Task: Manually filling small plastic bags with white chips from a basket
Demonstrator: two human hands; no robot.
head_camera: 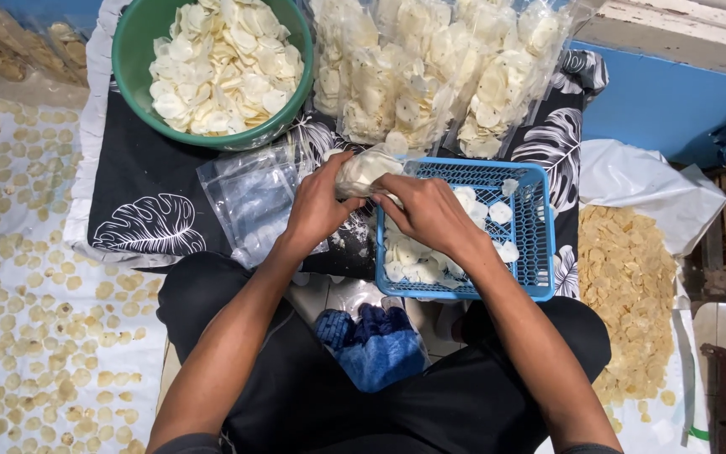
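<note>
Both hands meet at the centre: the left hand [317,206] clutches one end of a small clear bag of pale chips [365,171], and the right hand [430,210] pinches the other end, fingers closed on the plastic. The bag hangs just over the near-left corner of a blue plastic basket [539,244] with loose white chips in it. Left of the hands lies a stack of empty clear bags [249,197] on a black leaf-print cloth [140,189]. Beyond, a green bowl [132,50] brims with chips, beside a row of filled bags [430,76]. More chips are spread on white sheets [10,277] at either side.
</note>
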